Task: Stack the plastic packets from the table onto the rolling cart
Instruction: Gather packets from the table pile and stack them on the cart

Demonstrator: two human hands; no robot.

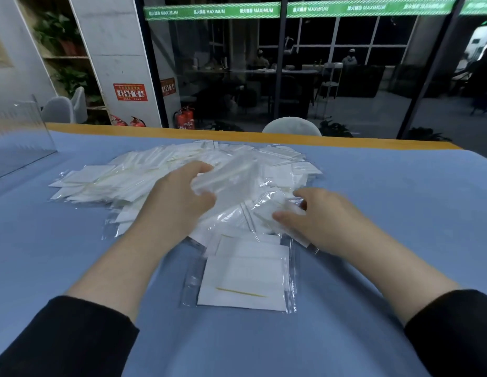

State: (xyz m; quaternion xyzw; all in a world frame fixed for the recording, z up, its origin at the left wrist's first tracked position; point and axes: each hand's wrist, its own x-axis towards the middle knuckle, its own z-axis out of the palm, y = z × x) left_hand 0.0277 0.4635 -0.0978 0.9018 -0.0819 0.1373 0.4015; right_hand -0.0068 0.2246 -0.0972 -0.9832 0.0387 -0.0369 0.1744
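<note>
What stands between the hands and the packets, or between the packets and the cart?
Nothing stands between them: the left hand already holds a packet above the pile, and the right hand pinches another. The cart is not in view, so that path cannot be judged.

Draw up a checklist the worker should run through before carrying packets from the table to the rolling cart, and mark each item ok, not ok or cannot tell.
1. Left hand grips a bunch of packets: ok, fingers curl round it.
2. Right hand has a packet pinched: ok, though blurred.
3. Held packets squared into a neat stack: not ok, they look loose and uneven.
4. Rolling cart within sight: not ok, none in the head view.
5. Packets left on the blue table: ok, a pile remains.
6. Nearest flat packet clear of both hands: ok.
</note>
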